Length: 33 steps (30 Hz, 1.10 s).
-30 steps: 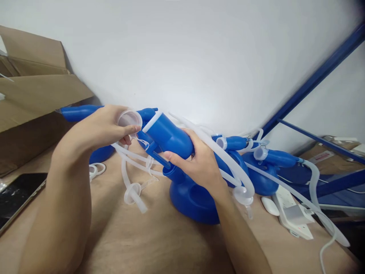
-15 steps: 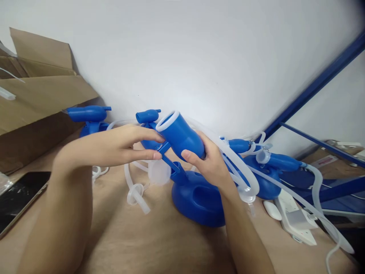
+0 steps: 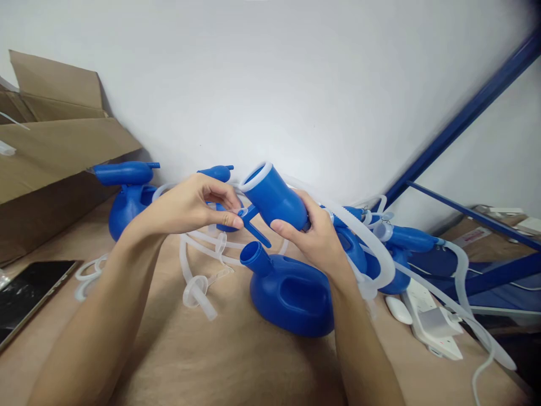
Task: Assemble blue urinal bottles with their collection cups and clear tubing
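My right hand (image 3: 316, 231) is wrapped round a blue cup-shaped tube (image 3: 278, 197) with a white rim, tilted up to the left. From behind that hand a translucent corrugated hose (image 3: 367, 234) curves down. With thumb and fingers, my left hand (image 3: 207, 203) pinches the end of a blue forked clip (image 3: 256, 228) below the tube, and a small clear piece shows at the pinch. Under both hands stands a blue bottle (image 3: 287, 299) with a moulded grip, its neck uncapped and apart from the clip. Left of it lies a clear disc-shaped fitting on tubing (image 3: 196, 291).
More blue bottles with tubes stand behind, such as one at left (image 3: 124, 211). An opened cardboard box (image 3: 63, 146) is at far left, above a phone (image 3: 34, 299). At right are a white mouse-like object (image 3: 398, 310), a power strip (image 3: 435, 332) and a blue metal frame (image 3: 465, 118).
The clip has lifted clear of the bottle's neck. The round translucent cap that hung below my left fingers no longer shows there. My left hand has turned, its fingers curled more.
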Each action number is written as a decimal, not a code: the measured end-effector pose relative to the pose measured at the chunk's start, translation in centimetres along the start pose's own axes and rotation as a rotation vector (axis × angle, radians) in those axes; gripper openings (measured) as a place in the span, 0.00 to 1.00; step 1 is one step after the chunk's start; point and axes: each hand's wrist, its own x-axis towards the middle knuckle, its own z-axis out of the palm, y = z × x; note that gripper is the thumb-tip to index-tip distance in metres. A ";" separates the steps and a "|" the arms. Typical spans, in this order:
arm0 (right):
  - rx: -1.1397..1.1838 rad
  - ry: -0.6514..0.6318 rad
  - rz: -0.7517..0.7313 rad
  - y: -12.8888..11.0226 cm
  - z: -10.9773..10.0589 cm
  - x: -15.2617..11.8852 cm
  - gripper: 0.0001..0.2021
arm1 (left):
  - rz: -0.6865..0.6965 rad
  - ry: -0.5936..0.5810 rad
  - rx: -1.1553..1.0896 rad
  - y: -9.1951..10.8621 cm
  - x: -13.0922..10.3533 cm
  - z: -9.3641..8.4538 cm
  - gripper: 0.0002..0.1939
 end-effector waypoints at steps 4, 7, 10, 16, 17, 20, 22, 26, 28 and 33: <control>-0.046 -0.003 -0.024 0.1 0.0 0.0 0.32 | -0.192 -0.061 -0.148 -1.2 0.2 0.0 0.13; -0.070 -0.053 -0.040 0.1 0.1 -0.1 0.35 | -0.325 -0.143 -0.246 -2.3 0.4 -0.2 0.16; -0.053 -0.067 -0.036 0.1 0.0 -0.1 0.36 | -0.335 -0.145 -0.267 -2.5 0.5 -0.3 0.15; -0.075 -0.059 -0.034 0.2 -0.2 0.0 0.37 | -0.246 -0.080 -0.144 -1.7 0.5 -0.2 0.10; -0.078 -0.055 -0.035 0.3 -0.2 0.0 0.37 | -0.218 -0.066 -0.124 -1.7 0.5 -0.2 0.09; -0.084 -0.050 -0.025 0.4 -0.1 0.2 0.36 | -0.156 -0.050 -0.109 -2.0 0.8 0.0 0.08; -0.091 -0.042 -0.025 0.6 -0.1 0.3 0.36 | -0.140 -0.038 -0.111 -2.1 1.0 0.2 0.08; -0.125 -0.001 -0.021 1.2 0.1 0.5 0.35 | -0.066 0.006 -0.055 -1.3 0.7 0.2 0.08; -0.158 0.040 -0.006 1.5 0.3 0.5 0.36 | -0.018 0.017 -0.026 -0.4 -0.1 -0.3 0.09; -0.208 -0.005 -0.058 1.4 0.9 0.4 0.36 | -0.077 -0.056 0.176 0.2 -3.5 -3.5 0.13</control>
